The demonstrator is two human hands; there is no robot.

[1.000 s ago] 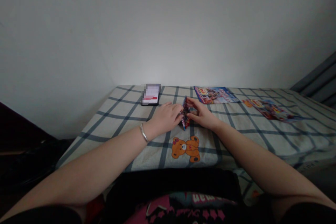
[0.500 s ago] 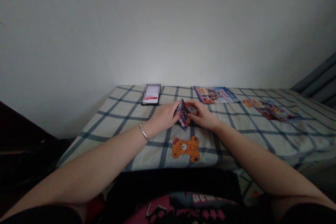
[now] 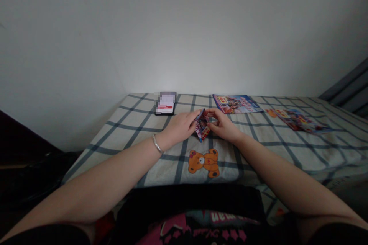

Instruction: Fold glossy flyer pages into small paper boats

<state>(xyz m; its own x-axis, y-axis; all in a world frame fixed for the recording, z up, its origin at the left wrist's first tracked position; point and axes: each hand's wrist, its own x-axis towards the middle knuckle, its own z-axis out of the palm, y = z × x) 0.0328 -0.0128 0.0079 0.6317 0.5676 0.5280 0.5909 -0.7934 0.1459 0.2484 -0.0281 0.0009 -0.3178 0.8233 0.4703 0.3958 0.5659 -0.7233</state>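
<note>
A small folded piece of colourful printed paper (image 3: 202, 126), diamond-shaped with a point toward me, is between my two hands just above the checked cloth. My left hand (image 3: 181, 126), with a silver bangle at the wrist, grips its left side between thumb and fingers. On the right side, my right hand (image 3: 223, 125) pinches the paper's edge with thumb and fingertips. The far fingertips of both hands are partly hidden behind the paper.
A phone (image 3: 165, 104) with a lit, partly blurred screen lies at the back left. Two printed leaflets, one at the back (image 3: 238, 104) and another farther right (image 3: 301, 120), lie on the checked cloth (image 3: 129, 130). A wall (image 3: 184, 34) rises behind.
The folded paper has tilted slightly, its upper tip shifting right and its opening narrowing. My hands have moved only a little; the phone and leaflets stay put.
</note>
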